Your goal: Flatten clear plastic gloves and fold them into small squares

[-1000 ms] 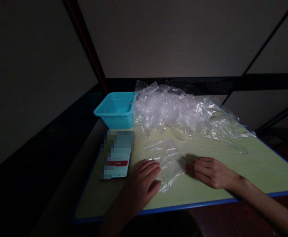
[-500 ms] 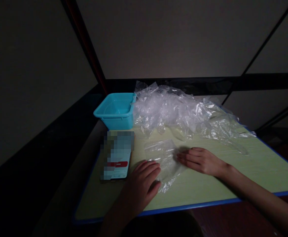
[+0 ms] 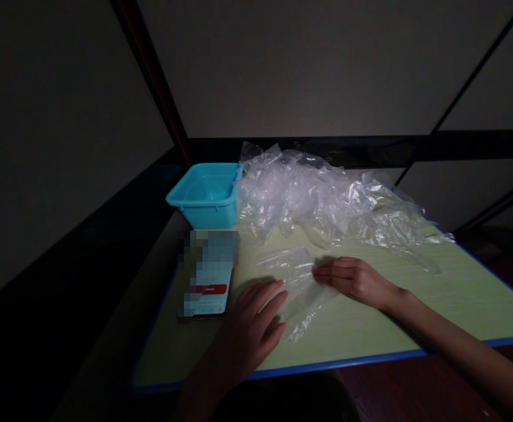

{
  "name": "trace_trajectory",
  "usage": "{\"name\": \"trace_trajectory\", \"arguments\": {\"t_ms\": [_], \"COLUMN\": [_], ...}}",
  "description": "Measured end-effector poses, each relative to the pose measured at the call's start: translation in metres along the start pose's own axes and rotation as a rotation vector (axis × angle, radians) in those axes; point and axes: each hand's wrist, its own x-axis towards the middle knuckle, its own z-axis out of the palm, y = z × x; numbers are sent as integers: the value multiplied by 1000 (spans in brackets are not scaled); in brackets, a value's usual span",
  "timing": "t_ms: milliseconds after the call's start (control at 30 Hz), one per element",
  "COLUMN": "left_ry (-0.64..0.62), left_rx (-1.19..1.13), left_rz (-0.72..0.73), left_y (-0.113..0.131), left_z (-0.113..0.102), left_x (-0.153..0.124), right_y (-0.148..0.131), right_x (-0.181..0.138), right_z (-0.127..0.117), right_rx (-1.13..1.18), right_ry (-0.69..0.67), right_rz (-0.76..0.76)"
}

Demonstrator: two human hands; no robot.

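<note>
A clear plastic bag [image 3: 301,293] lies mostly flat on the table, its upper part folded and its lower end wrinkled. My left hand [image 3: 256,319] is at the bag's left edge, open, with fingers apart and the tips over the plastic. Whether those tips press on it I cannot tell. At the bag's right side, my right hand [image 3: 355,281] has its fingers held together and closed on the edge of the plastic. The thumb of that hand is hidden.
A large heap of crumpled clear plastic bags [image 3: 304,190] covers the table's back. Left of it stands a turquoise plastic basket [image 3: 208,214]. A phone [image 3: 210,281] with a lit, partly blurred screen lies left of my left hand. The pale table [image 3: 392,328] has a blue edge.
My left hand's fingers have lifted and spread a little. My right hand's fingers have drawn closer together at the bag's edge. The bag has barely moved.
</note>
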Motion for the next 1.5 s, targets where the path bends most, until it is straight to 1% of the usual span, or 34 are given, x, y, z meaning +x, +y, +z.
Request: {"name": "trace_trajectory", "arguments": {"t_ms": [133, 300, 367, 433, 633, 700, 933, 1033, 1167, 1267, 1400, 1500], "left_ry": [84, 152, 152, 135, 142, 142, 145, 163, 157, 133, 103, 104], "left_rx": [-5, -79, -131, -161, -127, -128, -150, -170, -165, -176, -185, -172], "left_rz": [-22, -161, -187, -179, -125, -126, -219, -264, -314, -365, -408, -425], "left_y": [1, -2, -1, -1, -1, -2, -2, -1, -3, -4, -3, -2], "left_z": [-3, -5, -5, -6, -3, -1, -1, -1, -1, -1, -2, -2], "left_x": [-6, -9, -8, -5, -2, -3, -1, 0, -2, -2, 1, 2], "right_y": [-2, -12, -16, -18, -16, -16, -13, -12, -7, -2, 3, 3], "right_x": [-3, -12, -17, -20, -23, -23, -23, -19, -13, -8, -1, 5], "right_z": [-4, -15, -18, -20, -19, -18, -17, -19, -24, -27, -32, -31], "right_rx": [-26, -65, -68, -67, -56, -39, 58, 99, 144, 258, 487, 570], "right_ry": [-30, -63, -68, -67, -88, -91, -67, -93, -146, -191, -236, -227], "right_rz": [-15, -39, -34, -18, -5, -1, 29, 51, 80, 178, 408, 571]}}
